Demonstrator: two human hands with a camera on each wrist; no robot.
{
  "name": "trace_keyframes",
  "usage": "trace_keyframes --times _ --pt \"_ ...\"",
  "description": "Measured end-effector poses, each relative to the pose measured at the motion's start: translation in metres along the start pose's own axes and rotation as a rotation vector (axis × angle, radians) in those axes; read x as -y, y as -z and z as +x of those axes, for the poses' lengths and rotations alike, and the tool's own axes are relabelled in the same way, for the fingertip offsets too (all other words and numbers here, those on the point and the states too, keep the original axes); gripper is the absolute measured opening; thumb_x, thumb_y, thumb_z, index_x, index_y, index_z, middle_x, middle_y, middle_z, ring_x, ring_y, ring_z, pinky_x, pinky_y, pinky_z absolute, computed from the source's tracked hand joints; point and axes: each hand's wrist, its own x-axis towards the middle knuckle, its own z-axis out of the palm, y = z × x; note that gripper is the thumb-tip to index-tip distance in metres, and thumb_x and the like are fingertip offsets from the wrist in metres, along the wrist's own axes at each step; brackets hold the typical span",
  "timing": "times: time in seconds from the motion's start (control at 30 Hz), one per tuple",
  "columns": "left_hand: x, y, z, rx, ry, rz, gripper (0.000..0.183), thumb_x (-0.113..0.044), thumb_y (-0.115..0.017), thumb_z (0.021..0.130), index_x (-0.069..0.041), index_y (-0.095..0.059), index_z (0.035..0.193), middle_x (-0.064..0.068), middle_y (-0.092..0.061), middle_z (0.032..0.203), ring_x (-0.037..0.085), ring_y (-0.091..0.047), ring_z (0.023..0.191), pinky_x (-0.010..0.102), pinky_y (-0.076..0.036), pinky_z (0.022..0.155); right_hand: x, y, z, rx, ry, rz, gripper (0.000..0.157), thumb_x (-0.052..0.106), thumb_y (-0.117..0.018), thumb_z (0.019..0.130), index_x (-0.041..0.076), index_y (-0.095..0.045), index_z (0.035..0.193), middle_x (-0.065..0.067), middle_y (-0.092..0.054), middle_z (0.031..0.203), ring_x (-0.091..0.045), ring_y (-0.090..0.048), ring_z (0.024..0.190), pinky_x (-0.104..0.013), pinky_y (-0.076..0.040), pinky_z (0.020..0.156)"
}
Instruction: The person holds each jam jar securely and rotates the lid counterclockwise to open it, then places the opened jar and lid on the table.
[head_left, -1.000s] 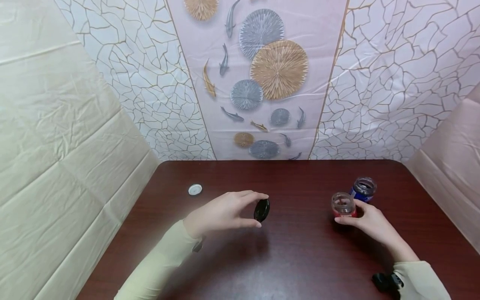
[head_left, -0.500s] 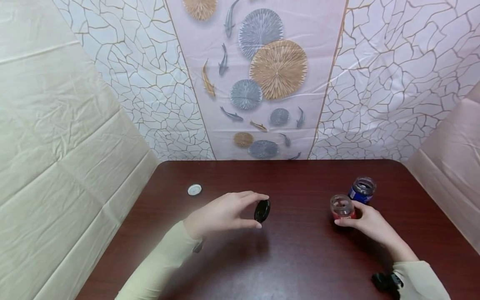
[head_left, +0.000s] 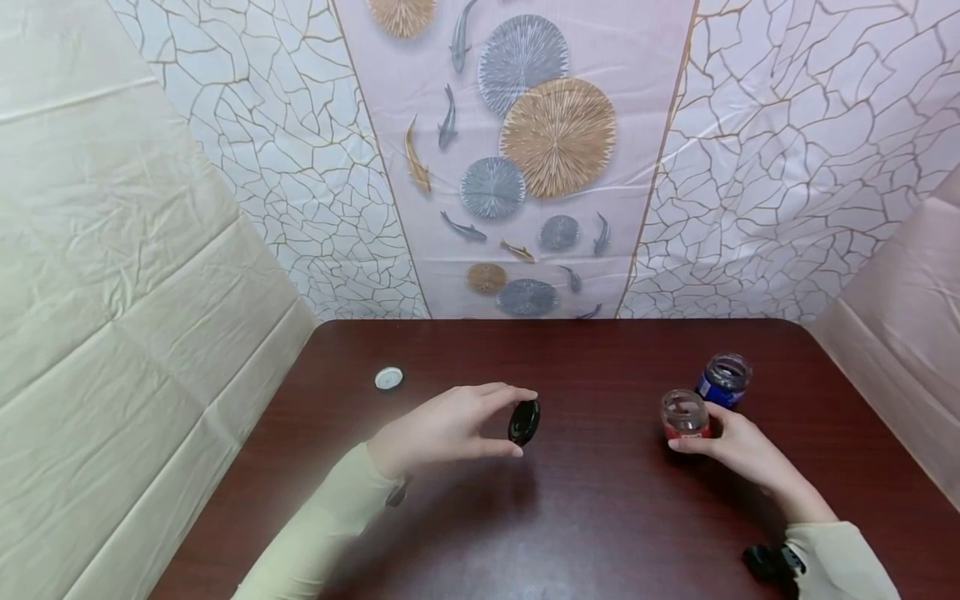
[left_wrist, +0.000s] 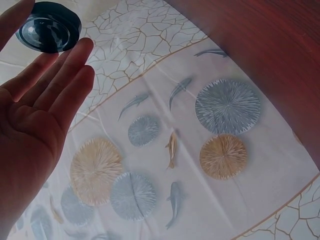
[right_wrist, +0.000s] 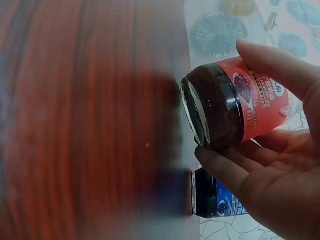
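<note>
In the head view, my left hand (head_left: 442, 429) pinches a round black jar lid (head_left: 524, 422) between thumb and fingers, raised over the middle of the table. The lid is on edge there, and the left wrist view shows a face of the lid (left_wrist: 47, 27) with ring-shaped ridges. At the right, my right hand (head_left: 742, 446) grips a lidless glass jar (head_left: 685, 414) with a red label, thumb on one side and fingers on the other. Up close, the right wrist view shows the red label (right_wrist: 255, 97) and the jar's dark lower part, slightly tilted.
A second lidless glass jar (head_left: 724, 381) with a blue label stands just behind the red-labelled one. Far back on the left, a white lid (head_left: 388, 378) lies on the dark red-brown table (head_left: 585, 517). Patterned cloth (head_left: 555, 137) hangs behind the table.
The red-labelled jar has shifted very slightly toward the front in my right hand, with more of the blue label showing. My left hand with the black lid stays nearly still.
</note>
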Motion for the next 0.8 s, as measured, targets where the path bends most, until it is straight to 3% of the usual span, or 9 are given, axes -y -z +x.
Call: trace_keyframes --times 0.43,0.63,0.8 --pt "0.0011 -0.0003 -0.0014 -0.015 -0.002 -0.018 0.064 -0.036 -0.077 0.09 -0.013 -0.052 0.145 -0.002 -0.061 0.134 0.007 -0.056 0.123 0.024 -0.043 0.105 -0.0012 0.0031 -0.0015 0.035 -0.014 0.044 0.077 0.037 -0.083 0.084 -0.007 -0.05 0.138 -0.023 -0.065 0.122 -0.037 -0.054 0.116 -0.052 -0.043 0.095" --pt "0.003 -0.0012 -0.0017 -0.024 -0.004 -0.023 0.064 -0.034 -0.078 0.09 -0.013 -0.052 0.145 -0.003 -0.061 0.132 0.008 -0.058 0.121 0.024 -0.044 0.103 -0.0018 0.0031 -0.0015 0.046 -0.005 0.041 0.077 0.036 -0.082 0.084 -0.006 -0.049 0.14 -0.021 -0.065 0.124 -0.03 -0.056 0.113 -0.036 -0.046 0.089" --pt "0.0046 -0.0016 -0.0022 -0.018 0.007 -0.037 0.063 -0.033 -0.077 0.09 -0.012 -0.052 0.145 -0.003 -0.061 0.132 0.009 -0.058 0.121 0.024 -0.045 0.103 -0.0028 0.0026 -0.0012 0.052 -0.002 0.025 0.077 0.036 -0.082 0.084 -0.006 -0.048 0.14 -0.021 -0.064 0.125 -0.028 -0.057 0.113 -0.029 -0.047 0.086"
